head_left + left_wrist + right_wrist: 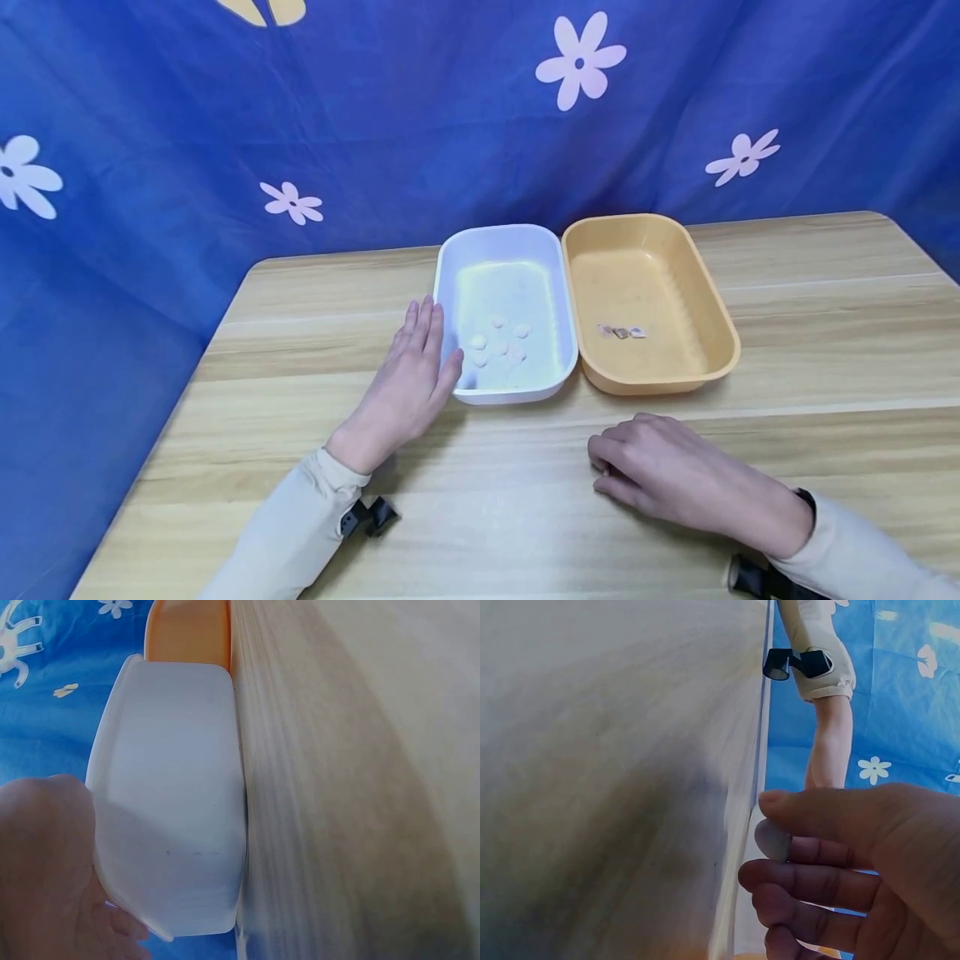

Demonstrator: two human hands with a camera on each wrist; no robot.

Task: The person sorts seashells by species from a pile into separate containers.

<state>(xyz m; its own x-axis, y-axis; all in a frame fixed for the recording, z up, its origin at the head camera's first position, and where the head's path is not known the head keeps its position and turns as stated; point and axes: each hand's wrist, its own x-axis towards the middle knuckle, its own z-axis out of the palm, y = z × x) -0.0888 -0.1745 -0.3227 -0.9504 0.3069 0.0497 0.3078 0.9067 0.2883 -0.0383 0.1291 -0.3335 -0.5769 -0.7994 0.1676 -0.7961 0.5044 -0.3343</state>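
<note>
My left hand (405, 375) rests with straight fingers against the left rim of a white plastic bin (555, 367). The left wrist view has the thumb side of that hand close to the bin's white end wall (165, 787). Several small whitish pieces (501, 346) lie on the bin's floor. In front of the orange bin (652, 385), my right hand (652, 467) is held over the table with its fingers curled. Between thumb and forefinger it pinches a small, whitish, rounded flat piece (772, 840), plain in the right wrist view. The exact kind of these pieces cannot be told.
A short row of small shiny pieces (621, 332) lies inside the orange bin, which stands against the white bin's right side. Both bins are near the back of the wooden table (487, 508). A blue curtain (420, 125) with white flowers hangs behind.
</note>
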